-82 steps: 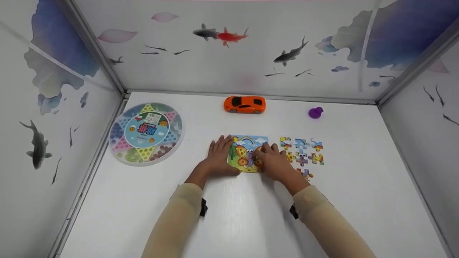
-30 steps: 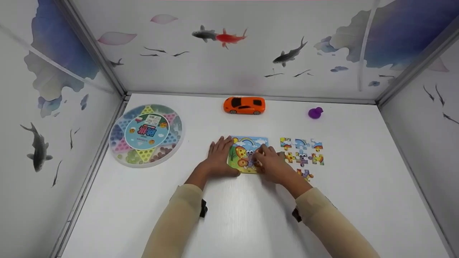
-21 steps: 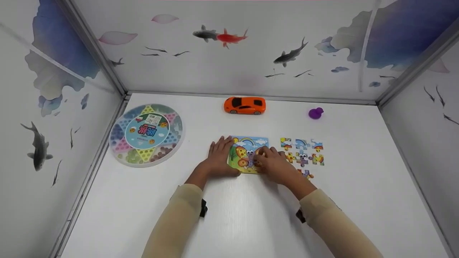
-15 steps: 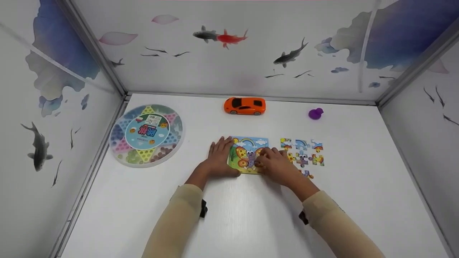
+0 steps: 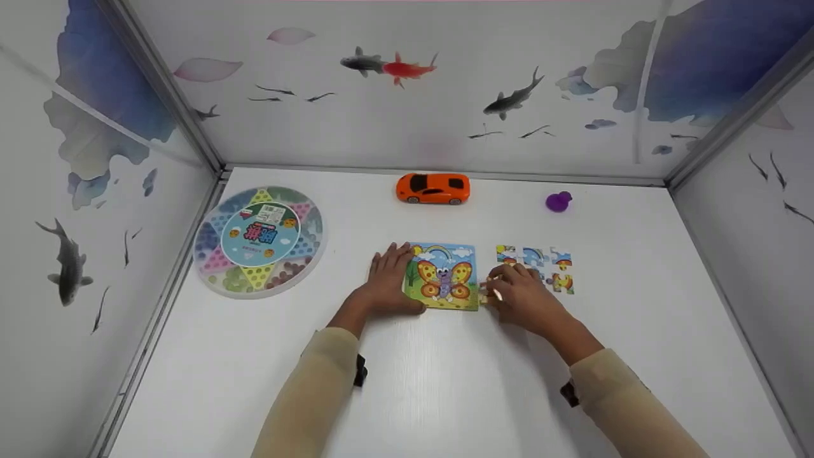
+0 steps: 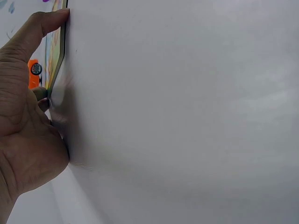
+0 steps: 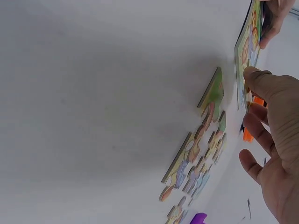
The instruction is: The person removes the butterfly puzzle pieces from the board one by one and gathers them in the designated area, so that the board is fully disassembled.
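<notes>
A square butterfly picture board [image 5: 446, 277] lies flat on the white table. My left hand [image 5: 386, 284] rests along its left side, fingers straight and spread. In the left wrist view the thumb [image 6: 60, 17] touches the board's near edge. Just right of the board, my right hand [image 5: 528, 299] pinches a small jigsaw piece [image 7: 248, 96], seen nearly edge-on between thumb and fingertips in the right wrist view. Loose jigsaw pieces [image 5: 563, 284] lie in rows beside and under that hand, which hides several in the head view. A green corner piece [image 7: 214, 92] shows in the right wrist view.
An orange toy car [image 5: 434, 189] stands by the back wall. To its right sits a small purple duck [image 5: 559, 201]. A round clear game case [image 5: 261, 278] with coloured beads lies at the left. Printed panels enclose the table on three sides.
My right hand has moved right, off the board's right part, and now holds a piece over the loose ones. The butterfly's right side is uncovered. My left hand has stayed in place.
</notes>
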A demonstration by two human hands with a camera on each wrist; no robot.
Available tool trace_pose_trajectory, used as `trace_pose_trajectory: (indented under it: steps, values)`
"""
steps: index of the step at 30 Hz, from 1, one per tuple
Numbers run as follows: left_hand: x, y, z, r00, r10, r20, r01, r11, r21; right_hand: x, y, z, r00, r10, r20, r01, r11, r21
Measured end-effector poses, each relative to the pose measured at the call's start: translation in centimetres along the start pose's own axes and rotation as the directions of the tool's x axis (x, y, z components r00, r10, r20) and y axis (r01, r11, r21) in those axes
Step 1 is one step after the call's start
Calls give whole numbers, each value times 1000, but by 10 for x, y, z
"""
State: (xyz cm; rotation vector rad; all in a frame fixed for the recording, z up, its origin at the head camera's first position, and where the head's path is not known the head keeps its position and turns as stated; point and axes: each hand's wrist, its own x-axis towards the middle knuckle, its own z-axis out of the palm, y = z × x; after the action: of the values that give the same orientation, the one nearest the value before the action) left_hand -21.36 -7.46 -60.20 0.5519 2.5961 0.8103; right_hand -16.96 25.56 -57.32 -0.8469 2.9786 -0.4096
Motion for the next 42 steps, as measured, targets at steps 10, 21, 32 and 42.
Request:
trace_pose_trajectory:
  steps: [10,21,32,42]
  values:
    - [0,2,0,1000,-16,6,16,1000,11,-44,39,-15,997,79,-23,-78,997,6]
    - [-1,2,-1,1000,-11,15,11,1000,-19,-95,74,-22,991,113,-71,-115,993,-19]
    - [-3,2,-1,1000,-18,12,19,999,-29,-110,83,-15,984,177,-24,-176,984,39]
    - [0,2,1,1000,-28,13,28,1000,2,-112,82,-9,982,183,-41,-180,981,66]
